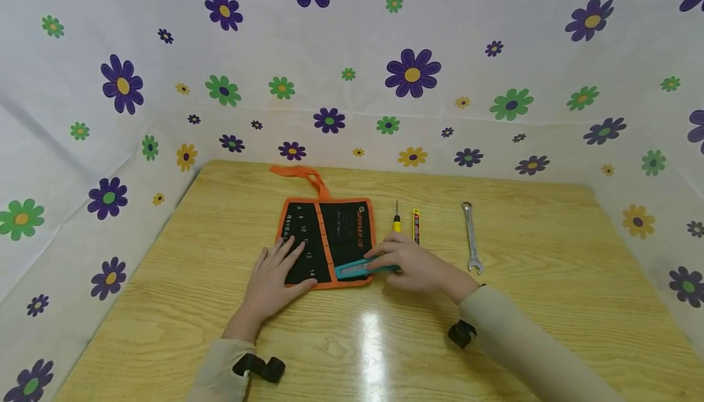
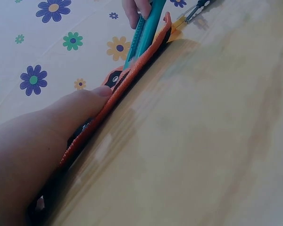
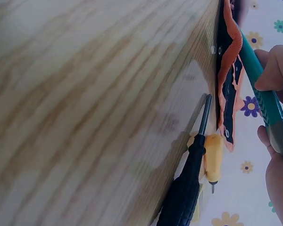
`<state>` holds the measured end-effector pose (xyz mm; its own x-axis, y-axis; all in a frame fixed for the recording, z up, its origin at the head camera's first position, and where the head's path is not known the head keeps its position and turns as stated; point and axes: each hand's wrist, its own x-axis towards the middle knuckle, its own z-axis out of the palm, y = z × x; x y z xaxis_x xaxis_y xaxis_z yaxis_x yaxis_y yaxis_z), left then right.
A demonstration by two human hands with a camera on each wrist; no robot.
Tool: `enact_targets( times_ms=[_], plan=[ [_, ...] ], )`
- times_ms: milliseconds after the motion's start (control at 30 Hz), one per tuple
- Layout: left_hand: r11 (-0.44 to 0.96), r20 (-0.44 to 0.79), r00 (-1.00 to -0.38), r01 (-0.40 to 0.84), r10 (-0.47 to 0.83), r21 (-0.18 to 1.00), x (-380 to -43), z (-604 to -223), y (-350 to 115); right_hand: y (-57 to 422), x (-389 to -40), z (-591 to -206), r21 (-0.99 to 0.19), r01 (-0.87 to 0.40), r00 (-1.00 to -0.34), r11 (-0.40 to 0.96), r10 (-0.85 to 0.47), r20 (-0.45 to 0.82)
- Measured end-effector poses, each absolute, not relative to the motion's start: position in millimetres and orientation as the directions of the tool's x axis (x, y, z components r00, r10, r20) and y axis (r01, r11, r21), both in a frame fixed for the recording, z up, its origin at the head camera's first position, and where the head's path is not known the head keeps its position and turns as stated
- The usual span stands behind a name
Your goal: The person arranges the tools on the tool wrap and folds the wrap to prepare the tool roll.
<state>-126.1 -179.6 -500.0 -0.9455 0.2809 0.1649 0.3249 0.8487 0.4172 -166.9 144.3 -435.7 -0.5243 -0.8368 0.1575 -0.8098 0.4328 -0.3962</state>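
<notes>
Wooden table below, our left hand lies spread on the pouch, likely steadying it; our right hand pinches the knife above.

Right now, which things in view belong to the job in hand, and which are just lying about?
Apparently in the job:
teal cutter, in right fingers
orange-edged pouch, under left fingers

Seemingly lying about:
yellow screwdriver
black screwdriver
yellow pack
wrench
</notes>
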Motion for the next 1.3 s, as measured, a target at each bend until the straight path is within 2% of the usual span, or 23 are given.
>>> enact_targets(
  times_ms=[200, 433, 667, 1067, 1300],
  plan=[
    [0.849, 0.158, -0.946, 0.324, 0.283, 0.417, -126.6, -499.0, -179.4, 138.5, -167.4, -436.0, -0.396, -0.812, -0.514, 0.429, -0.847, 0.135],
    [0.848, 0.158, -0.945, 0.327, 0.286, 0.417, -126.3, -497.2, -178.4, 133.4, -164.9, -439.5, -0.402, -0.794, -0.535, 0.457, -0.839, 0.102],
    [0.851, 0.15, -0.948, 0.319, 0.282, 0.418, -126.1, -498.1, -179.3, 124.4, -161.7, -442.6, -0.417, -0.768, -0.544, 0.487, -0.839, 0.022],
    [0.85, 0.145, -0.949, 0.315, 0.28, 0.422, -125.7, -497.4, -179.0, 115.2, -160.0, -438.7, -0.532, -0.682, -0.571, 0.501, -0.82, -0.041],
    [0.853, 0.147, -0.95, 0.313, 0.277, 0.419, -126.0, -498.4, -179.2, 110.8, -161.9, -439.7, -0.551, -0.676, -0.562, 0.489, -0.826, -0.043]
  ],
)
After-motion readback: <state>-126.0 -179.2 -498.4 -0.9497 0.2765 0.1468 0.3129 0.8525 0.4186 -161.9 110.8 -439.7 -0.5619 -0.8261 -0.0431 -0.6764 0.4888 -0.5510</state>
